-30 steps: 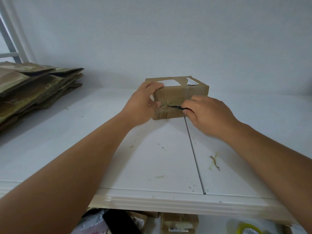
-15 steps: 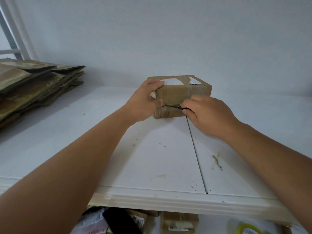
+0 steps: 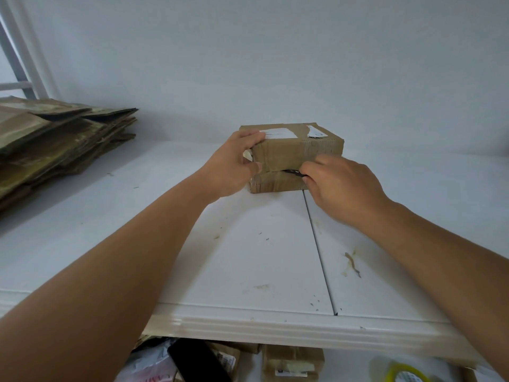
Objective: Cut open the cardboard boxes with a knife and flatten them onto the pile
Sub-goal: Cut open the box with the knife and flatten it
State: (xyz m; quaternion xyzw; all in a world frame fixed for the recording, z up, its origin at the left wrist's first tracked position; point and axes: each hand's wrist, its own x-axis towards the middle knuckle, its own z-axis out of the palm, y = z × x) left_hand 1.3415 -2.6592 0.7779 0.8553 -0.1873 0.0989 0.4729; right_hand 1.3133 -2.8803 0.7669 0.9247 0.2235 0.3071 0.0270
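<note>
Cardboard box (image 3: 297, 157), brown and wrapped in tape, sits on the white bench (image 3: 261, 257) toward its far side, close to the wall, with torn white label scraps on its top. The left hand (image 3: 234, 166) grips the box's near-left corner, fingers curled over the top edge and thumb pressed against the near face. The right hand (image 3: 341, 180) is curled around a knife (image 3: 294, 172), of which only the dark blade shows, lying along the seam across the box's near face. Far to the left on the bench lies the pile (image 3: 55, 144) of flattened cardboard, well apart from the box. A seam (image 3: 319, 255) in the bench top runs from the box toward the near edge. Below the near edge more packages (image 3: 292, 363) and a yellow roll (image 3: 405, 374) show, blurred.
</note>
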